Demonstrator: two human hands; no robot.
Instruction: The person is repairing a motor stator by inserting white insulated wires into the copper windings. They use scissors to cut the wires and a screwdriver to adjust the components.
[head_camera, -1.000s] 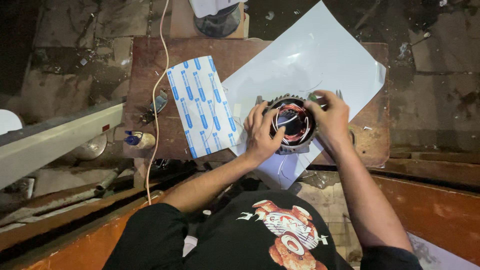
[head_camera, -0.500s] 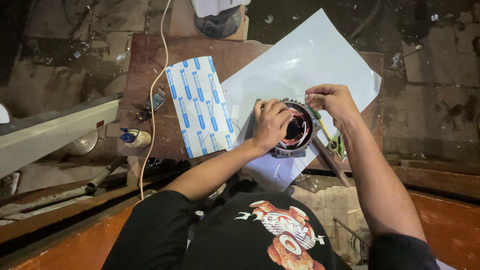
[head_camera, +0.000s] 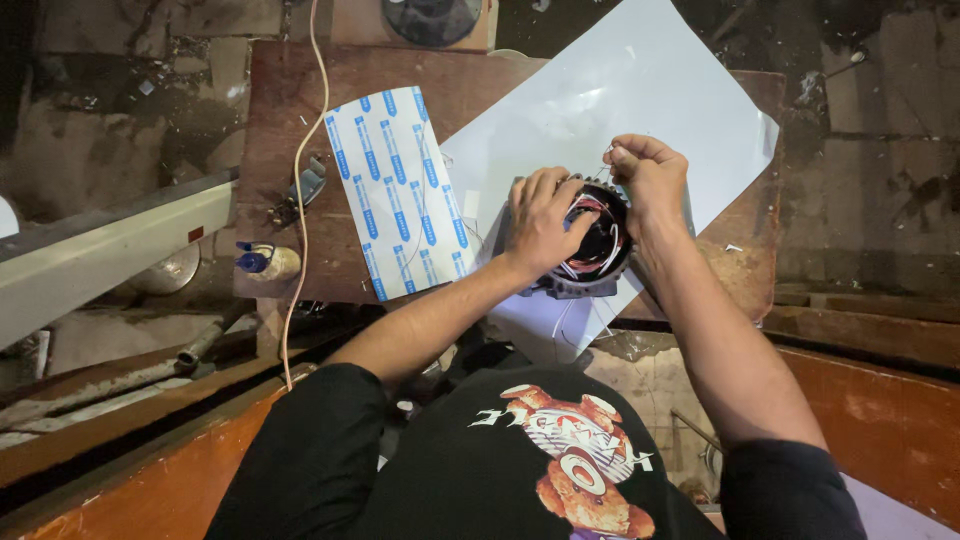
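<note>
A round motor stator (head_camera: 598, 250) with coloured windings and white wires sits on a large white sheet (head_camera: 620, 110) on a brown wooden board (head_camera: 280, 120). My left hand (head_camera: 540, 222) presses on the stator's left rim and holds it. My right hand (head_camera: 650, 180) is at the stator's far right rim, its fingers pinched on thin white wires that rise from the windings. A white sheet with blue stripes (head_camera: 400, 190) lies just left of the stator.
A cream cable (head_camera: 297, 200) runs down across the board's left side. A small bottle with a blue cap (head_camera: 262, 262) and a dark tool (head_camera: 305, 185) lie near the board's left edge. A pale metal beam (head_camera: 100, 250) crosses at left. Dirty floor surrounds the board.
The view has moved closer. My right hand has shifted from the stator's right side up to its far rim and now pinches wires. My left hand stays on the stator.
</note>
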